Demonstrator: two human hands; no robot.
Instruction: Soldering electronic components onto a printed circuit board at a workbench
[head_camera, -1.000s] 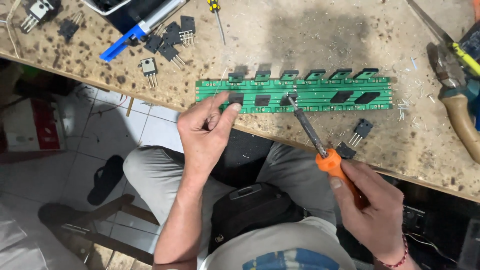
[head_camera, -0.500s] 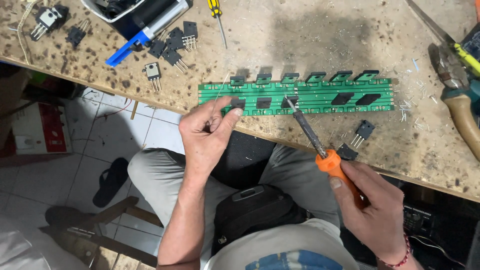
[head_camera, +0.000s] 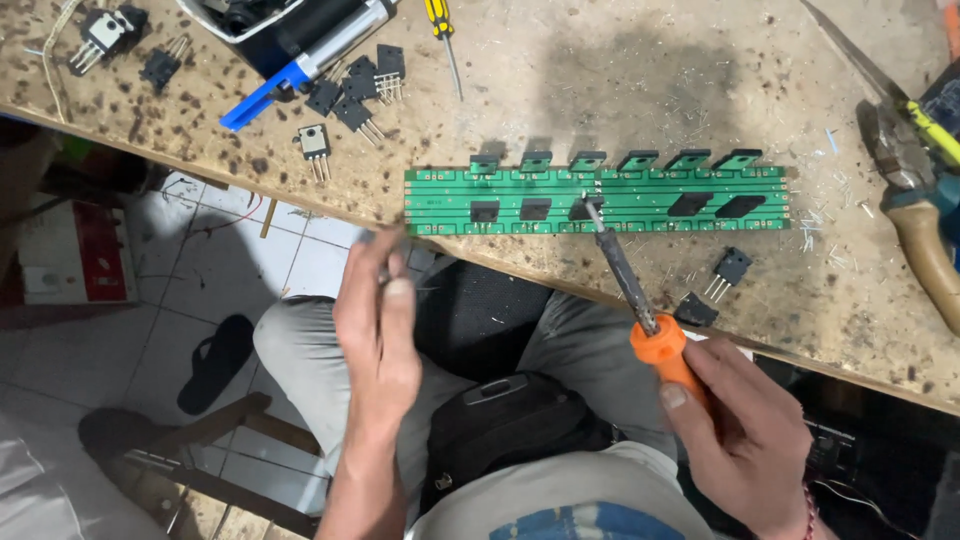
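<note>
Soldering is in hand: an orange-handled soldering iron (head_camera: 640, 300) is clasped in the right hand (head_camera: 745, 440), its tip set on the long green circuit board (head_camera: 600, 200) near the desk's front edge. Something small seems pinched in the left hand (head_camera: 375, 330), just off that edge. A steady tip is needed next. A red-and-white box (head_camera: 75, 255) is seen on the floor.

Even, soft daylight-ish light, no hard glare. Broad dim shadow patch on the workbench (head_camera: 640, 90) above & between both hands. Left hand (head_camera: 375, 335) is motion-blurred, esp. fingertips nr the bench edge; right hand (head_camera: 745, 430) sharp. Floor tiles (head_camera: 210, 260) left of the left hand are darker, slightly soft. Bench edges bow a bit w/ wide-angle distortion toward frame corners.
</note>
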